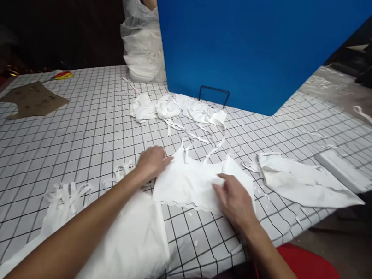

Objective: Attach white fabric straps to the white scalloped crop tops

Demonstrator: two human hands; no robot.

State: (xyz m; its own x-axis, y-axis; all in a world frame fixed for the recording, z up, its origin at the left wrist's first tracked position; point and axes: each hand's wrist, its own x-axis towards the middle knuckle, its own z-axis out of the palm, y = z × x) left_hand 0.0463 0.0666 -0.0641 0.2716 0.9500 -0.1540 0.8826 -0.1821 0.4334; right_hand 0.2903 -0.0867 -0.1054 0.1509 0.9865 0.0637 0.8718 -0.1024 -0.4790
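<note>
A small white camisole top [193, 182] with thin straps and a scalloped hem lies flat in front of me. My left hand [153, 161] is closed at its left edge, the fingers curled and the thumb against the fabric. Over the right part of the top rests my right hand [233, 198], its fingers bent loosely and slightly apart, touching the cloth. Folded white fabric [128, 243] lies under my left forearm, and a bunch of white straps [67, 201] is just left of it.
A row of crumpled white garments [176, 110] lies before a tall blue board [255, 47]. More white pieces [305, 180] and a white box [344, 170] are at right. A brown pattern piece [34, 100] and red-yellow snips [63, 75] sit left. Other people's hands work beyond.
</note>
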